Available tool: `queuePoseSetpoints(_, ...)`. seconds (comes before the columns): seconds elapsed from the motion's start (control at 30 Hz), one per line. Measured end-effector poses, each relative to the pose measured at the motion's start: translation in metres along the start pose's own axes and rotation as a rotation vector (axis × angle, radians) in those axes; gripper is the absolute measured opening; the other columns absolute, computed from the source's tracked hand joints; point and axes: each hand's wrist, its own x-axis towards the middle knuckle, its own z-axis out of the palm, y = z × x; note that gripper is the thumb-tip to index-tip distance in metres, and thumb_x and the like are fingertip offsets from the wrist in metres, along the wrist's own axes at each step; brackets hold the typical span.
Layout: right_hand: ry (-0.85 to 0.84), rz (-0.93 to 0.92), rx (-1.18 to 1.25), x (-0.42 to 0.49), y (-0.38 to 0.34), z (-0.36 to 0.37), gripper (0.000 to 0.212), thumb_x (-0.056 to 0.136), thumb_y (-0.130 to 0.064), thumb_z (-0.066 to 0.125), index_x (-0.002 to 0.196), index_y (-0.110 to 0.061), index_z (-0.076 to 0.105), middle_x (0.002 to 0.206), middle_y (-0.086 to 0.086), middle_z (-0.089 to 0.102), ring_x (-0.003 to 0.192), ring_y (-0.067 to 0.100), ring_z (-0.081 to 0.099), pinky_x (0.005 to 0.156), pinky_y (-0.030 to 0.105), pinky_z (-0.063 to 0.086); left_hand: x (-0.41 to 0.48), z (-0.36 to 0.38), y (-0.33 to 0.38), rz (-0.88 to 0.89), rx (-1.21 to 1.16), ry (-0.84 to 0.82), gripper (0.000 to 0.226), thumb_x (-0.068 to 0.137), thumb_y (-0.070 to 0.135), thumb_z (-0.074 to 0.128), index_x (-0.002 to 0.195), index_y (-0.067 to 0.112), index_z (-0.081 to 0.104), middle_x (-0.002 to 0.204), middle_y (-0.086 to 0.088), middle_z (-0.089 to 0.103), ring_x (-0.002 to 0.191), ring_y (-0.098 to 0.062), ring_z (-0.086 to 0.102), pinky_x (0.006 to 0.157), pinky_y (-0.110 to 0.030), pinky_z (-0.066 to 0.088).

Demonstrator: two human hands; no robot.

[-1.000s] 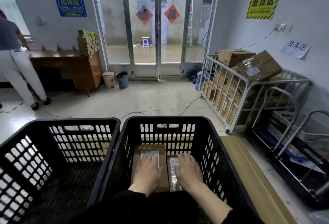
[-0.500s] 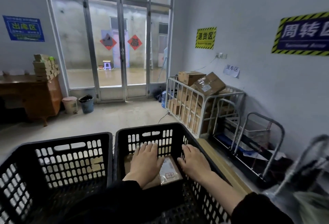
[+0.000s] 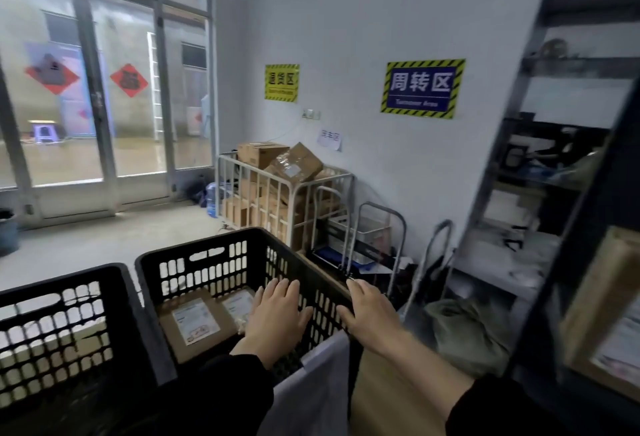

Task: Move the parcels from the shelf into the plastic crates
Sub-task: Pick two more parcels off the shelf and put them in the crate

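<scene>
Above the right crate (image 3: 207, 255), my hands have lifted off the larger parcel (image 3: 194, 328) and smaller parcel (image 3: 239, 304): left hand (image 3: 277, 314) hovers flat, right hand (image 3: 370, 314) past the rim, fingers straight, holding nothing. Concrete floor (image 3: 104, 238), glass doors (image 3: 104, 106), shelf (image 3: 554, 193) at right. Both parcels lie label-up inside, long axes running away from me.

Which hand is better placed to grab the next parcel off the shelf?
Probably the right hand: it is open at the crate rim, nearest the shelf. The left hand hangs over the crate.
</scene>
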Motion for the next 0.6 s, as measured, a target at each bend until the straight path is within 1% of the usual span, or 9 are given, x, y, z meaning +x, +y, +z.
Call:
queuePoseSetpoints(0.13,0.033,0.086,-0.041,-0.029,0.026,-0.02,0.058,0.094,-0.043,0.041,0.142,-0.013,0.03,0.145,0.005,0.037,0.133,0.022,0.035,0.108,0.034,0.029,-0.008,0.007,0.034,0.079,-0.014,-0.042,0.061,0.095,0.046,0.035,0.147,0.017,0.021,0.155,-0.002,0.024,0.145,-0.02,0.013,0.118,-0.038,0.009)
queuePoseSetpoints(0.27,0.055,0.167,-0.07,-0.06,0.052,-0.042,0.057,0.094,-0.042,0.041,0.142,-0.012,0.03,0.144,0.006,0.037,0.132,0.023,0.035,0.107,0.032,0.029,-0.01,0.012,0.069,0.142,-0.043,-0.036,0.061,0.094,0.048,0.036,0.145,0.018,0.025,0.153,-0.001,0.028,0.144,-0.019,0.017,0.118,-0.038,0.011)
queuePoseSetpoints(0.37,0.07,0.243,-0.087,-0.085,0.076,-0.064,0.059,0.095,-0.042,0.039,0.144,-0.012,0.027,0.148,0.006,0.033,0.136,0.022,0.03,0.11,0.034,0.027,-0.011,0.017,0.099,0.215,-0.057,-0.021,0.061,0.093,0.05,0.037,0.145,0.019,0.025,0.151,0.0,0.03,0.143,-0.018,0.018,0.117,-0.037,0.013)
queuePoseSetpoints(0.47,0.096,0.318,-0.088,-0.113,0.1,-0.089,0.058,0.096,-0.042,0.038,0.146,-0.014,0.025,0.15,0.004,0.03,0.138,0.021,0.028,0.111,0.034,0.027,-0.015,0.022,0.136,0.281,-0.076,-0.053,0.063,0.094,0.051,0.034,0.147,0.018,0.022,0.154,-0.001,0.025,0.144,-0.02,0.015,0.117,-0.037,0.012)
queuePoseSetpoints(0.6,0.101,0.399,-0.087,-0.153,0.13,-0.116,0.06,0.097,-0.042,0.036,0.147,-0.014,0.021,0.154,0.003,0.024,0.141,0.02,0.023,0.114,0.034,0.024,-0.026,0.026,0.188,0.37,-0.103,-0.044,0.06,0.094,0.049,0.036,0.144,0.018,0.027,0.152,-0.001,0.029,0.144,-0.019,0.017,0.116,-0.037,0.013)
